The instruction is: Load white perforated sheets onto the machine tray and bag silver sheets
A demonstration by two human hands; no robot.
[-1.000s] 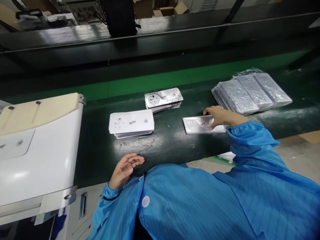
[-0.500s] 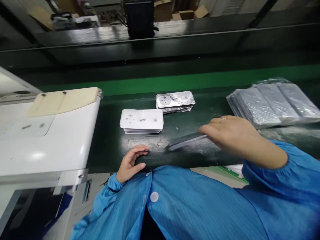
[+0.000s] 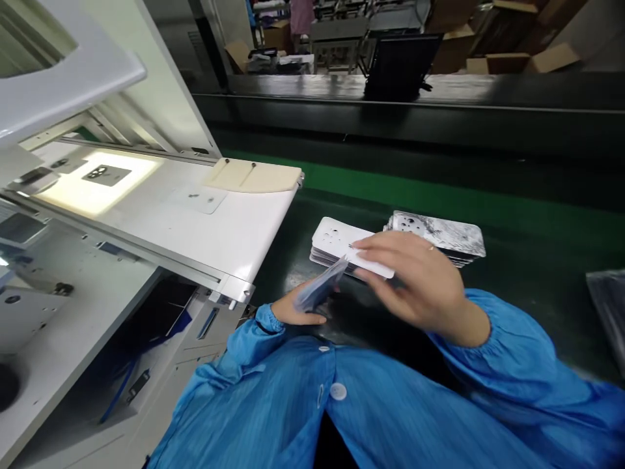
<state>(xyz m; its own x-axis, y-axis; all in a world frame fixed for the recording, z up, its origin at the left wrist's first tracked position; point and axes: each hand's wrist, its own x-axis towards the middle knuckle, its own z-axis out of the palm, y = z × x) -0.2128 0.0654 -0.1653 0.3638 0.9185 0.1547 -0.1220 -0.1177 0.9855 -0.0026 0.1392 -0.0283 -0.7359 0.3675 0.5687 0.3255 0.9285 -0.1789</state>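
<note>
With the hub at the middle of the view and twelve straight ahead, a dark green work surface [image 3: 537, 247], smooth and dully shining, runs across toward three o'clock. A brighter green strip [image 3: 527, 202] borders its far side. At nine to ten o'clock stands a white machine bed [image 3: 229, 238] with a rounded end, a cream padded flap [image 3: 254, 176] along its far edge and a warm glowing patch [image 3: 131, 167] deeper in. Across the room, a black panel [image 3: 403, 62] sits at one o'clock and open cardboard boxes [image 3: 554, 60] at two.

Near the hub lies a stack of matte white cards [image 3: 336, 236], round-cornered and pierced with small circles; at three o'clock, just beside it, is a glossy, mottled silver stack [image 3: 446, 234]. A dark wrapped bundle [image 3: 608, 312] is cut off past three o'clock.

Just below the hub, the left hand [image 3: 290, 308] holds a thin, hazy translucent packet [image 3: 317, 290] tilted on edge between thumb and fingers. The right hand [image 3: 420, 280], its fingers parted, reaches over the white cards; whether its fingertips pinch anything, I cannot tell
</note>
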